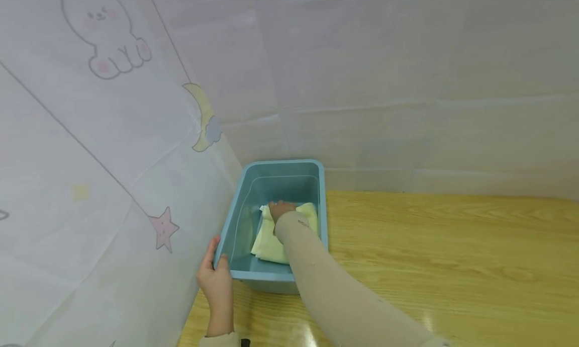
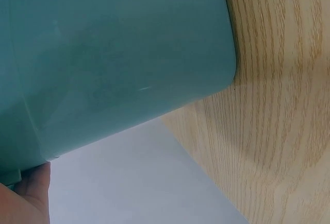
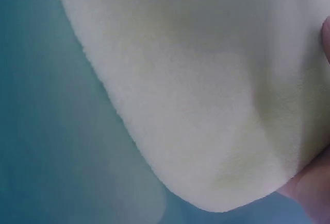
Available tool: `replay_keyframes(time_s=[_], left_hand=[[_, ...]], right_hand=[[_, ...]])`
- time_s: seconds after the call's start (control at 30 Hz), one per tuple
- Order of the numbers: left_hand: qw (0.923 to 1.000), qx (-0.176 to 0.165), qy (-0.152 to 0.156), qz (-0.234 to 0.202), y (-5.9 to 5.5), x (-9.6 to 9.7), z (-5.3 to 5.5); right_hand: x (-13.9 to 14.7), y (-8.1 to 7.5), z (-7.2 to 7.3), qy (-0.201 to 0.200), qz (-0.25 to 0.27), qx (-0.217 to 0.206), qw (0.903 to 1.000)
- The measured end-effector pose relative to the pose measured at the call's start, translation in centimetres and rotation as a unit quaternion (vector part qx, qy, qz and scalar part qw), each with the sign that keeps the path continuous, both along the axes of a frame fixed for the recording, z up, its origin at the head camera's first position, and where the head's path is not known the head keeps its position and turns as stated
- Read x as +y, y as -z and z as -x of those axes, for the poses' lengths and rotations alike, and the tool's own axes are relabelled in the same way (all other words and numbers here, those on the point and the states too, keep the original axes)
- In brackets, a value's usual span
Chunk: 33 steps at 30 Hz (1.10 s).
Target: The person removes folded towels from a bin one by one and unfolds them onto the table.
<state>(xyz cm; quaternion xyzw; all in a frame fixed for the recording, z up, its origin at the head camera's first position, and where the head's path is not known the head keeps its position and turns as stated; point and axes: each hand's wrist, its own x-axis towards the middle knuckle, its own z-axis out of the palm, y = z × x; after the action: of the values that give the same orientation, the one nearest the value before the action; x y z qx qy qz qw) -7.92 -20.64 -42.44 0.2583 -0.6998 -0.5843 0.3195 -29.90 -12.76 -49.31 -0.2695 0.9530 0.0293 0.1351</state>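
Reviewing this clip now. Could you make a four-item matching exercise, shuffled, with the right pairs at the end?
Column one:
1. Cloth
2. Left grip
3. Bin
4. Star

Column two:
A. Blue-green, open at the top
B. Pale yellow, lying inside a container
C. Pink, printed on the wall covering
D. Holding a rim near its corner

Pairs: 1-B, 2-D, 3-A, 4-C
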Motion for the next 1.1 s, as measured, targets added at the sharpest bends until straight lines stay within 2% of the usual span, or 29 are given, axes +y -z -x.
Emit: replay_keyframes(time_s=[0.23, 0.47, 0.87, 1.1], left_hand=[[1.0000, -0.001, 0.005, 0.001, -0.1, 0.1, -0.1], [1.0000, -0.002, 0.005, -0.003, -0.1, 0.1, -0.1], [1.0000, 0.004, 0.002, 0.003, 0.1, -0.1, -0.1], [0.9999, 0.011, 0.007, 0.005, 0.1, -0.1, -0.1]], right_hand=[[0.2, -0.3, 0.0, -0.012, -0.014, 0.007, 0.9998], [0.5, -1.1, -0.1, -0.049, -0.031, 0.059, 0.9966], [0.3, -4.4, -0.3, -0.123, -0.071, 0.159, 0.9769], [0.0, -6.2, -0.7, -0.127, -0.069, 0.190, 0.9710]])
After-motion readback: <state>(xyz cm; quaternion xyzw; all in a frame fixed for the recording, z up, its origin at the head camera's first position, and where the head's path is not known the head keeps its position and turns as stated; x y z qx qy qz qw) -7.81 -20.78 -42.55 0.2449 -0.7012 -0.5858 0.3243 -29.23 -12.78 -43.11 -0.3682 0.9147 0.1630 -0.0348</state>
